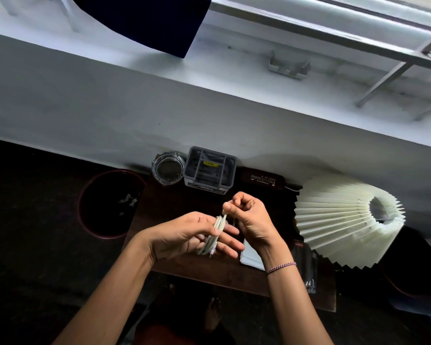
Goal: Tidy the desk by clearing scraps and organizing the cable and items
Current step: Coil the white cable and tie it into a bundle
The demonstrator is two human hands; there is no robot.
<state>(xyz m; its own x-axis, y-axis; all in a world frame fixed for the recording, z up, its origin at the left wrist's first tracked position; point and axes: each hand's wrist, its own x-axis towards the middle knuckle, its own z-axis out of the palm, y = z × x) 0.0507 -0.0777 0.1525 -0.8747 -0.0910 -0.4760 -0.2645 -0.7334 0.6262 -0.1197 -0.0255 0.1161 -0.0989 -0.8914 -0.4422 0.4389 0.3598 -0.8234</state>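
Observation:
A white cable (215, 235) is looped in several turns around the fingers of my left hand (184, 235), which is held palm up over the dark wooden desk (174, 260). My right hand (249, 217) pinches the cable's free end between thumb and forefinger just above the coil. The cable's plug end pokes out below my left fingers. A dark round bin (110, 202) with a few pale scraps inside stands on the floor left of the desk.
Along the wall stand a glass ashtray (168, 168), a grey compartment organizer (209, 170) and a dark spectacle case (263, 180). A pleated cream lampshade (343, 220) fills the desk's right side. White paper (250, 256) lies under my right wrist, with a dark packet (309, 265) beside it.

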